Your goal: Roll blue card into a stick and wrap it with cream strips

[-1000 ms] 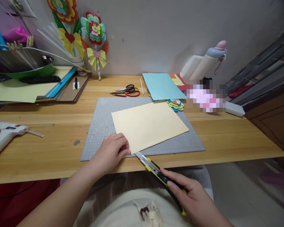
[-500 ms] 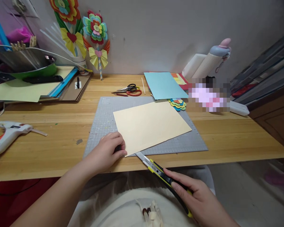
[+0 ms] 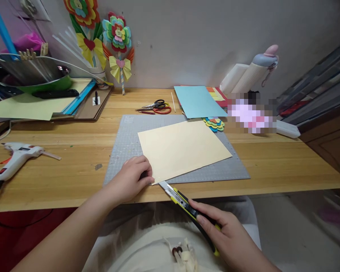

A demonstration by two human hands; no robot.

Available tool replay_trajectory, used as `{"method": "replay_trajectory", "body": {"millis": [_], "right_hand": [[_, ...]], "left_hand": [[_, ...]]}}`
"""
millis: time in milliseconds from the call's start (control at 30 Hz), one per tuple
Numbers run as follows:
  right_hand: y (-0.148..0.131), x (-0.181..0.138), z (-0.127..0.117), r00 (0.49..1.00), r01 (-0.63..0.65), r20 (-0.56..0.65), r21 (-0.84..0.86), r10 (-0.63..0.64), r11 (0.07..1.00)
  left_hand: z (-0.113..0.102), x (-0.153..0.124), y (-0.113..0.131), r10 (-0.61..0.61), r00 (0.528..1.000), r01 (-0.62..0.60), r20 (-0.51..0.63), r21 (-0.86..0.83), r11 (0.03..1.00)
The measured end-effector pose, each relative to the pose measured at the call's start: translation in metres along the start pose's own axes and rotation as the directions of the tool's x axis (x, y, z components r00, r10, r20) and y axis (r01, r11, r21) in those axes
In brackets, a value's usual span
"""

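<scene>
A cream sheet of paper lies slantwise on the grey cutting mat. At its near left corner my left hand is closed on the paper's edge, thumb on the near side and fingers curled. My right hand grips a black and yellow utility knife with its blade out. The blade points up and left, and its tip is at the near edge of the sheet, close to my left thumb; the very tip is hidden by the paper.
Behind the mat lie scissors, a thin stick and a blue sheet partly over a layered paper flower. At left is a glue gun; paper flowers stand by the wall. A bottle leans at right.
The knife in my right hand has shifted slightly left along the paper's near edge, closer to my left hand. The whole view has moved a little; my left hand keeps its hold.
</scene>
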State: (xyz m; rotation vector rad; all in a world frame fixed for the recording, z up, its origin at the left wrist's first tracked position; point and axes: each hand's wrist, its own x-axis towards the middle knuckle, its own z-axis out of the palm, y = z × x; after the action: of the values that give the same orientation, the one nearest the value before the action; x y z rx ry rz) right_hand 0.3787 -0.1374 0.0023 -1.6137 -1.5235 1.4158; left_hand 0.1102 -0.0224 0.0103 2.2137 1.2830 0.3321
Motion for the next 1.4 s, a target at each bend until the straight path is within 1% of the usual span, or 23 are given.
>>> {"method": "replay_trajectory", "body": {"millis": [200, 367, 433, 533, 700, 800, 967, 1133, 1267, 1400], "right_hand": [[0.0, -0.002, 0.0, 1.0, -0.004, 0.01, -0.018, 0.004, 1.0], [0.005, 0.003, -0.007, 0.996, 0.083, -0.015, -0.077, -0.084, 0.994], [0.008, 0.007, -0.012, 0.994, 0.099, -0.029, -0.098, -0.102, 0.99], [0.009, 0.013, -0.019, 0.997, 0.076, -0.02, -0.097, -0.078, 0.992], [0.001, 0.017, -0.022, 0.996, 0.049, 0.071, -0.062, -0.045, 0.997], [-0.005, 0.019, -0.023, 0.995, 0.02, 0.096, -0.08, -0.013, 0.997], [-0.008, 0.02, -0.025, 0.993, 0.023, 0.113, -0.079, -0.014, 0.997], [-0.01, 0.019, -0.024, 0.993, -0.004, 0.118, -0.083, 0.014, 0.997], [-0.01, 0.017, -0.02, 0.995, 0.02, 0.097, -0.069, -0.013, 0.997], [-0.01, 0.013, -0.016, 0.997, 0.001, 0.079, -0.062, 0.004, 0.998]], "left_hand": [[0.002, 0.0, -0.001, 0.003, 1.0, -0.003, -0.012, -0.003, 1.0], [0.0, -0.001, 0.001, 0.004, 1.0, -0.004, -0.013, -0.003, 1.0], [-0.002, -0.002, 0.003, 0.006, 1.0, -0.006, -0.009, -0.004, 1.0], [-0.004, -0.004, 0.005, 0.008, 1.0, -0.008, 0.002, -0.011, 1.0], [-0.006, -0.004, 0.005, 0.022, 0.999, -0.021, 0.032, -0.034, 0.999], [-0.005, -0.003, 0.004, 0.019, 0.999, -0.017, 0.03, -0.039, 0.999], [-0.003, -0.002, 0.003, 0.008, 1.0, -0.007, 0.027, -0.04, 0.999], [-0.003, -0.002, 0.003, 0.0, 1.0, 0.001, 0.029, -0.038, 0.999], [-0.003, -0.001, 0.003, 0.0, 0.999, 0.001, 0.033, -0.031, 1.0], [-0.004, -0.001, 0.004, 0.002, 0.999, -0.001, 0.035, -0.024, 1.0]]}}
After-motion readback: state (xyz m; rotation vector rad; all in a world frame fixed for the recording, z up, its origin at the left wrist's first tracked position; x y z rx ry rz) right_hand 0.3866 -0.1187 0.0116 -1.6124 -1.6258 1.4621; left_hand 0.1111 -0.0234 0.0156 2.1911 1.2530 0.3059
